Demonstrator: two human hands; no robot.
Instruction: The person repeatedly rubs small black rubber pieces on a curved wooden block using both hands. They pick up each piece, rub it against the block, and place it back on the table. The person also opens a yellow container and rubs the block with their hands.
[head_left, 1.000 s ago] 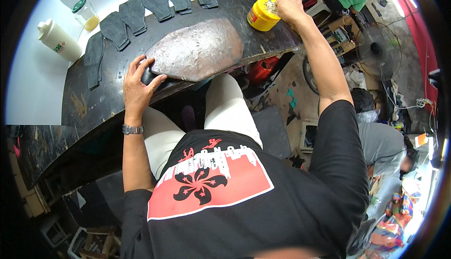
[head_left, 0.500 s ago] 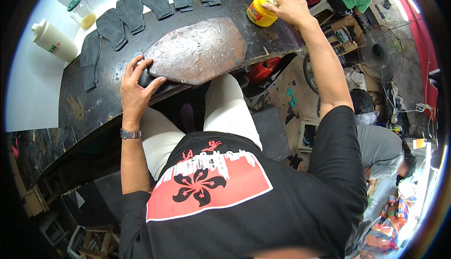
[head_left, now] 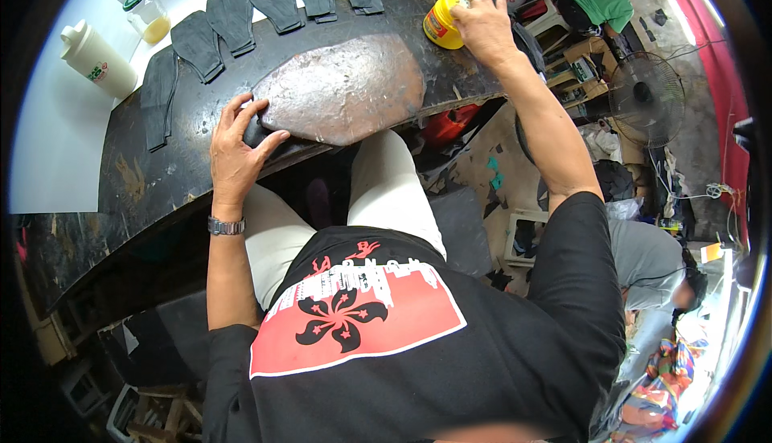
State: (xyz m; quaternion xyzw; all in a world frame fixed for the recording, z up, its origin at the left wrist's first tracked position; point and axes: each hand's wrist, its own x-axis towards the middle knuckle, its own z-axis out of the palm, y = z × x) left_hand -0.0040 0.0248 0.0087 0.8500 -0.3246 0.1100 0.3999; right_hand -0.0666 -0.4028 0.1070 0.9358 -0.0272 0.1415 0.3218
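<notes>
Yellow can (head_left: pixel 441 22) is gripped at its top by the right hand (head_left: pixel 482 17), while the left hand's fingers (head_left: pixel 241 117) close on a dark leather piece (head_left: pixel 256 131) beside the worn slab (head_left: pixel 342 89); I judge glue comes next.

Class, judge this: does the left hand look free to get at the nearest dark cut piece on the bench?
Probably yes: the left hand rests beside the stone slab, and only bare bench separates it from that dark piece.

The left hand (head_left: pixel 237 149) lies near the body, fingers spread and curled down, forearm running straight back with a watch on the wrist. The right hand (head_left: pixel 482 21) is stretched far forward, arm nearly straight, fingers bent.
</notes>
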